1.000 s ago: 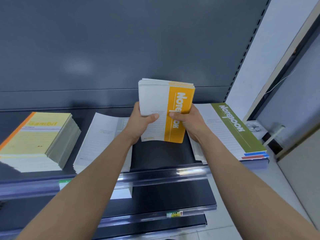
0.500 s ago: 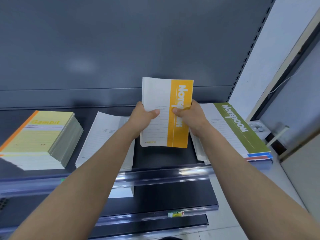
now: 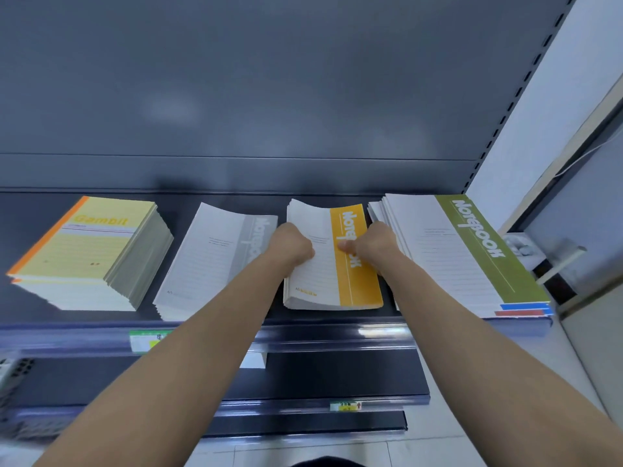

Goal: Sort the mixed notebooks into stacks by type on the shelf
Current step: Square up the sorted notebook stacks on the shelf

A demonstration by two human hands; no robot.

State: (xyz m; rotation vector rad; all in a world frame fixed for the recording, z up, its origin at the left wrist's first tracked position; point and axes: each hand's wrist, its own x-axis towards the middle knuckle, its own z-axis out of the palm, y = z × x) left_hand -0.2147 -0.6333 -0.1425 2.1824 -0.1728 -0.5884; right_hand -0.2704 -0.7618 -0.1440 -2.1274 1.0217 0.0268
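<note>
- Both hands are gripping the orange-banded notebook stack (image 3: 332, 264) lying on the dark shelf (image 3: 337, 315): left hand (image 3: 292, 244) at its left edge, right hand (image 3: 372, 246) at its right.
- A grey-banded stack (image 3: 209, 261) is sitting just left; a yellow Gambit stack (image 3: 94, 251) farther left.
- A green-banded stack (image 3: 465, 254) is lying just right.

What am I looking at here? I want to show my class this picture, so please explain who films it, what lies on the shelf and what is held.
No machine: a person wears a camera on the head, looking down at two bare arms. The left hand and right hand grip an orange stack of notebooks, resting on the dark shelf. Beside it lie a yellow stack, a grey stack and a green stack, with blue and red covers showing underneath.
</note>
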